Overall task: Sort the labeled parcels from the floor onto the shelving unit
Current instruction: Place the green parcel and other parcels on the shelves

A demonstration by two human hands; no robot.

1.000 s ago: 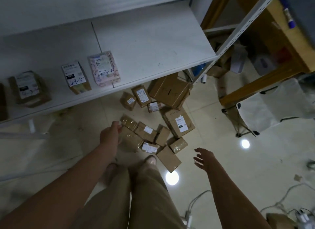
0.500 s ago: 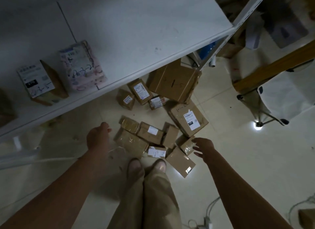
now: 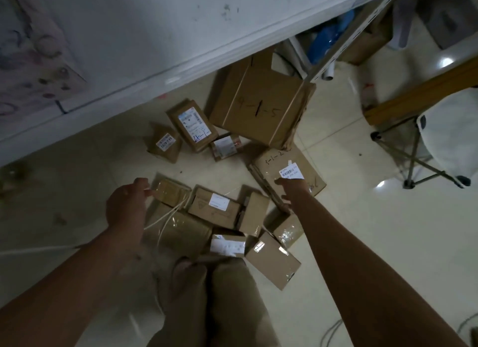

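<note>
Picking up below the shelf [image 3: 181, 49], our right hand [image 3: 292, 191] grasps the 5-1-2 box [image 3: 307, 163]; our left hand [image 3: 126, 207] touches a small box [image 3: 170, 191], grip unclear. Next we lift it shelfward.

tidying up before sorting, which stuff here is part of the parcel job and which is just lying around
Job: box marked 4-1-5, box marked 5-1-2, small labelled parcels, white shelf.
Lying about: folding stool, white cord, blue item under the shelf.
</note>
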